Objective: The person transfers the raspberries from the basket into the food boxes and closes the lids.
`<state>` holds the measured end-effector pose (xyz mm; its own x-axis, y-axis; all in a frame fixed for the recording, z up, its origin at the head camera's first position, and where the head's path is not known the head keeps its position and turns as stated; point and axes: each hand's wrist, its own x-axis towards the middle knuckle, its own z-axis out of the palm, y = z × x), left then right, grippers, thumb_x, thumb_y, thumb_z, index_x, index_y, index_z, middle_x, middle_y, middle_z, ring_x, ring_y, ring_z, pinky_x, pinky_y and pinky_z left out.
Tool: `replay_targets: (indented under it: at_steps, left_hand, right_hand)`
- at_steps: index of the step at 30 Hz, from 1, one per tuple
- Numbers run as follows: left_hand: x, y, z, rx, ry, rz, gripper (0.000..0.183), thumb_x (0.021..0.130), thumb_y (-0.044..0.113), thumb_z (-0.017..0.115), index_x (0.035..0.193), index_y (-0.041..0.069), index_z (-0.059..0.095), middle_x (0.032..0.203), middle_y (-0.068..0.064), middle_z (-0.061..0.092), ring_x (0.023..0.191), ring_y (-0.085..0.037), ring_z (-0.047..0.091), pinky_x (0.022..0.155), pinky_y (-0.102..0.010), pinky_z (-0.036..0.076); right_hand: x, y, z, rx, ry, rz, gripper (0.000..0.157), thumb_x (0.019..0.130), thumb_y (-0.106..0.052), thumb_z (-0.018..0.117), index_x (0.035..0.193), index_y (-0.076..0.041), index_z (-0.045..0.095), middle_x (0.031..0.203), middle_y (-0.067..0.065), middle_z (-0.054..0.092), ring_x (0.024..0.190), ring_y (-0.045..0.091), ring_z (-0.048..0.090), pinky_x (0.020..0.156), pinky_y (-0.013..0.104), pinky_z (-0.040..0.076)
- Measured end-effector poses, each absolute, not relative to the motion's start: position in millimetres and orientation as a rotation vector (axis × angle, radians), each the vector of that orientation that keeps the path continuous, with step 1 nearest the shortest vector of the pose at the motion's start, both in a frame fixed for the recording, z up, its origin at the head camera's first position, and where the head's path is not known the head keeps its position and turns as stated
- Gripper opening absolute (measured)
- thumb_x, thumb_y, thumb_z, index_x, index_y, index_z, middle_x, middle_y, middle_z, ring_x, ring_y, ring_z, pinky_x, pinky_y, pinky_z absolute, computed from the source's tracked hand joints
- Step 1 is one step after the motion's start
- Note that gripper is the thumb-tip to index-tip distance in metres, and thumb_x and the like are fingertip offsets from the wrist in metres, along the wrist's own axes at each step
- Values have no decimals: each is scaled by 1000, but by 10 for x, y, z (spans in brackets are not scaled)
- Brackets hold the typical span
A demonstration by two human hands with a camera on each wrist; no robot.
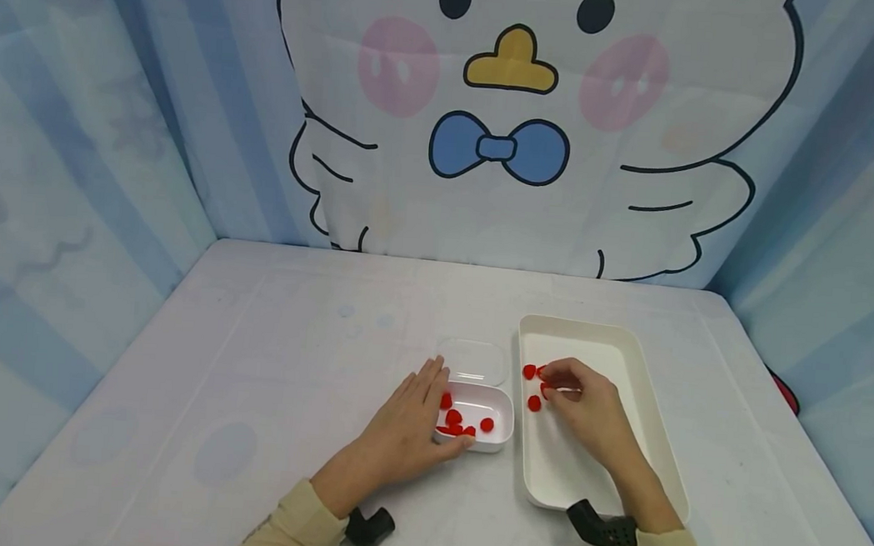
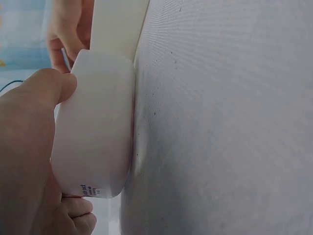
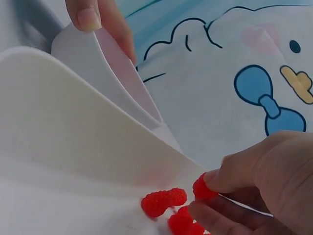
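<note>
My left hand [image 1: 404,438] grips a small white box [image 1: 502,406], the thumb along its near rim and the other fingers at its left side. Several red raspberries [image 1: 454,417] lie inside the box. My right hand [image 1: 595,412] is over the left part of a cream tray [image 1: 597,350]. Between its thumb and fingertips it pinches one raspberry [image 3: 202,188], seen best in the right wrist view. Right by those fingertips, more raspberries [image 3: 157,203] lie in the tray. The left wrist view shows the outer wall of the box, with small print low on it.
Behind the box lies a clear plastic lid [image 1: 472,361] on the white table [image 1: 289,364]. The tray stands just right of the box. Blue curtains [image 1: 61,158] hang on both sides, and a cloth with a cartoon bird [image 1: 493,218] closes the back.
</note>
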<state>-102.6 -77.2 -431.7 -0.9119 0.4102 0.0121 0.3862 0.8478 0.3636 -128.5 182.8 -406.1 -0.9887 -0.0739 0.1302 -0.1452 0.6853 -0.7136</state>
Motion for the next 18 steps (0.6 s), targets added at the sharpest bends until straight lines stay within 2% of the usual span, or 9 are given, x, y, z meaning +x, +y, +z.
replay_targets:
  at_steps: [12,18]
  left_hand:
    - [-1038,-770,-4318,635,2946,564,98,87,64,59,157,7,22,166,-10,20,154,-27,20,123,-47,24]
    - [-1043,-770,-4320,632,2936,564,98,87,64,58,157,7,21,166,-10,19,154,-27,19,124,-46,23]
  right_hand:
    - [-1288,1708,-4021,239,-2755,1216,21,90,-1,67,110,-7,66,108,10,71,101,25,67,90,40,58]
    - [-1282,1626,-3974,268,-2738,1313,20,90,1,66,109,-7,67,106,11,72,95,23,68,81,25,60]
